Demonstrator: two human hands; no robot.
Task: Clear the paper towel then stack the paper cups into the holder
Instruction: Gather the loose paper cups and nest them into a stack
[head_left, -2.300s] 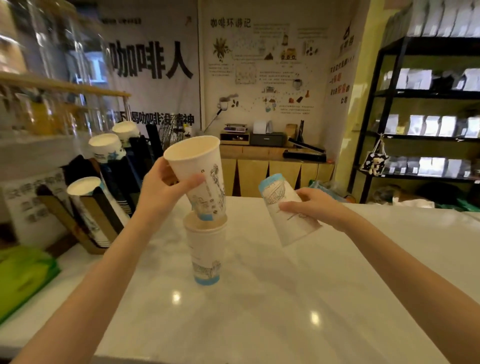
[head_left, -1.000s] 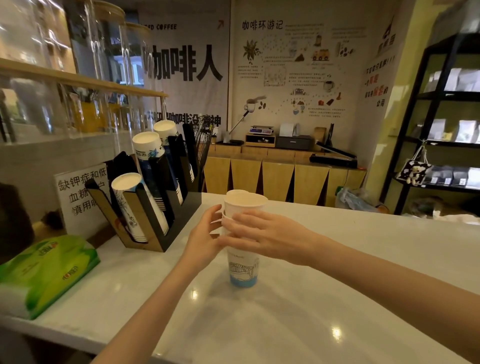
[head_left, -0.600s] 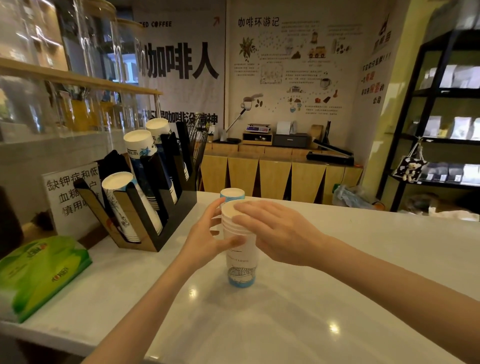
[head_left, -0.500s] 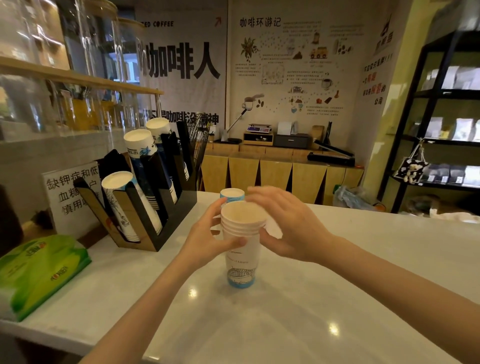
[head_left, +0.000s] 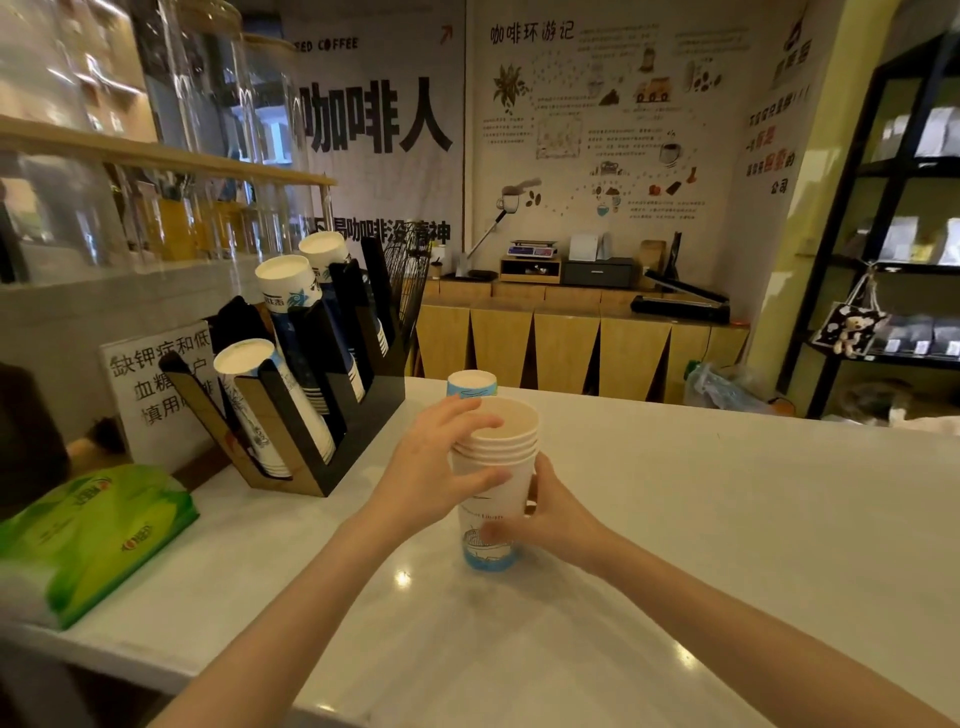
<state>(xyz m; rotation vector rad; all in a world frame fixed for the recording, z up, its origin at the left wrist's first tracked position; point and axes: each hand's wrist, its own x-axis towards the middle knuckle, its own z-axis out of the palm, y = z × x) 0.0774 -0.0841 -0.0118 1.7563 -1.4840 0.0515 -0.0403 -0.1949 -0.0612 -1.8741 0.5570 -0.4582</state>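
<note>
Head view: a stack of paper cups (head_left: 496, 483), mouths up, stands upright on the white counter (head_left: 727, 519) near frame centre. The left hand (head_left: 434, 467) grasps the stack at its upper rims from 9 o'clock, thumb across the front and fingertips at the top rim. The right hand (head_left: 550, 519) grasps the lower part of the stack from 4 o'clock, thumb across the blue-banded base. A single cup (head_left: 471, 383) stands upside down just behind the stack, at 12 o'clock. The black cup holder (head_left: 332, 415) sits at 10 o'clock from the stack, well apart, its tilted slots holding rows of cups. A green tissue pack (head_left: 88, 535) lies at 9 o'clock on the counter's left edge.
</note>
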